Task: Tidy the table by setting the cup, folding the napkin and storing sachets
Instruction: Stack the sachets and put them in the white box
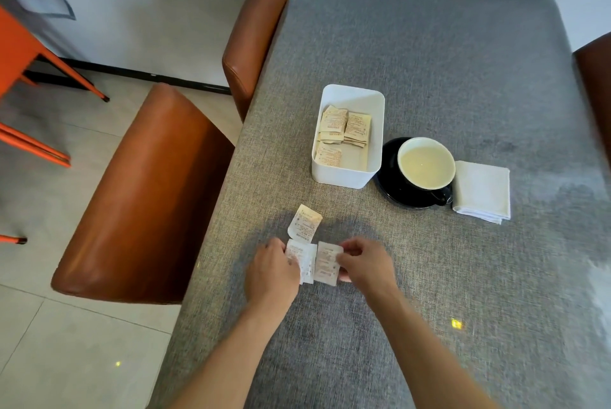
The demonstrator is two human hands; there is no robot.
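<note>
Three loose sachets lie on the grey tablecloth (429, 61) close to the person's edge of the table, at about six o'clock from the white box (347, 174). The left hand (272, 271) has its fingers pinched on the left sachet (302, 258), which seems to be more than one packet overlapped, though I cannot be sure. The right hand (365, 263) has thumb and fingertips closed on the right edge of the right sachet (327, 263). The two packets sit just beside each other, edges nearly touching, between the two hands. A third sachet (305, 223) lies flat and tilted at twelve o'clock from the left hand, touched by neither hand.

Beyond them the white box stands open, holding sachets in the box (345, 127) in small uneven stacks toward its far and left sides.

At three o'clock from the box, touching or nearly touching its wall, a black saucer (391, 190) carries a black cup (426, 165) with a pale inside, upright, handle turned toward the person. At three o'clock from the cup a folded white napkin (482, 190) lies flat, its left edge just beside the saucer.

At nine o'clock from the table, two brown leather chairs (142, 197) stand along its left side, and part of another shows at the far right edge. Orange chair legs (49, 61) are on the tiled floor at far left.
</note>
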